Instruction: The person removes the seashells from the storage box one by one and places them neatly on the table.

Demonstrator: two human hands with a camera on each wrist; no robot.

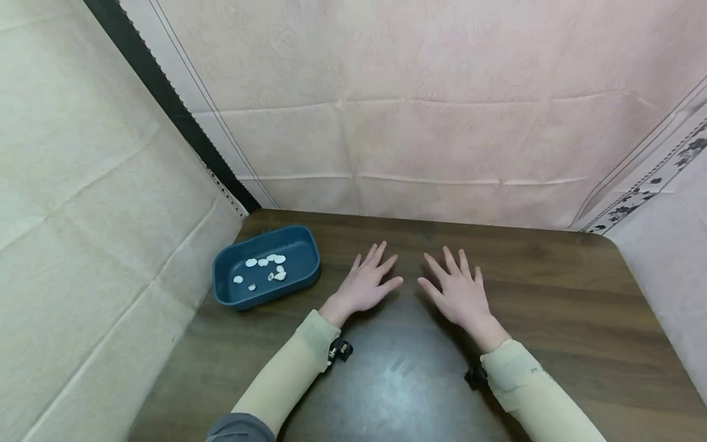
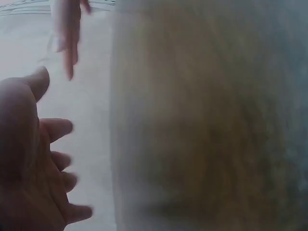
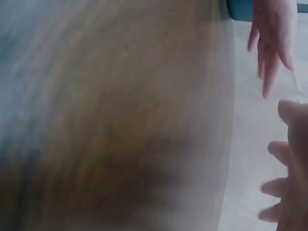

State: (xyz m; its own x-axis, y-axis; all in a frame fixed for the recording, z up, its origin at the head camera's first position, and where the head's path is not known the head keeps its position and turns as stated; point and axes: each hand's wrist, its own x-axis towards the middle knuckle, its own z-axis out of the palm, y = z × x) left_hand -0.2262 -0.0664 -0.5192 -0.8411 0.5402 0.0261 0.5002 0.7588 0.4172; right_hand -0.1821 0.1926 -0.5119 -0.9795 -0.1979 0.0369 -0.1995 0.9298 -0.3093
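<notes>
My left hand [image 1: 363, 285] is held over the dark wooden table [image 1: 558, 288] with its fingers spread and nothing in it. To its right, my right hand [image 1: 459, 291] is spread the same way and also holds nothing. The thumbs point toward each other with a gap between them. A blue rectangular tray [image 1: 304, 279] stands at the left on the table, nearest to the left hand but apart from it. Several small white pieces [image 1: 280, 276], like pebbles or shells, lie scattered inside. Both wrist views show the spread fingers close up.
Pale cloth hangs behind the table [image 1: 420, 141] and along the left side [image 1: 99, 233]. Another light cloth with a dark floral border [image 1: 629, 209] is at the right. Small black cameras [image 1: 340, 350] are strapped to the wrists.
</notes>
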